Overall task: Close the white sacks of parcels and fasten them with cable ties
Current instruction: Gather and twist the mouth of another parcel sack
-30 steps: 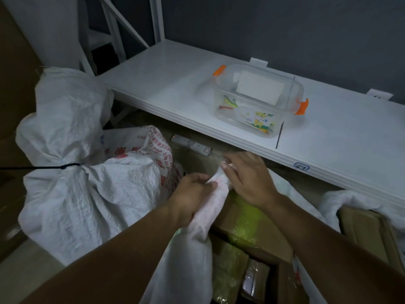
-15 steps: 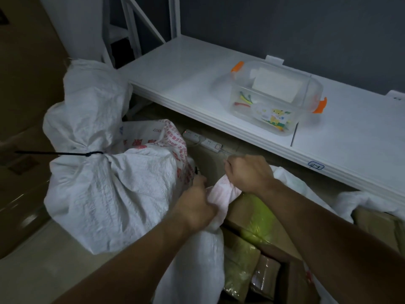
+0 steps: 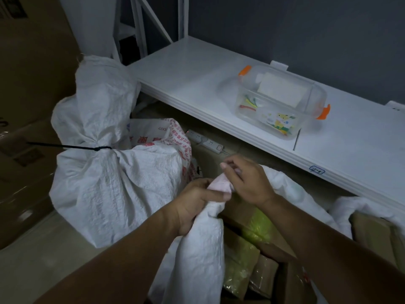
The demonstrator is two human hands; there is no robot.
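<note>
The open white sack sits below the white shelf's front edge. The left hand grips its gathered mouth and the right hand pinches the tip. Beside it, a black cable tie cinches a closed sack.

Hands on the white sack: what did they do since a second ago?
The left hand closed round the bunched edge of the open sack lower down; the right hand, laid flatter before, now pinches the tip. Nothing let go. The tied sack, its black cable tie and the clear box on the shelf stayed put.
</note>
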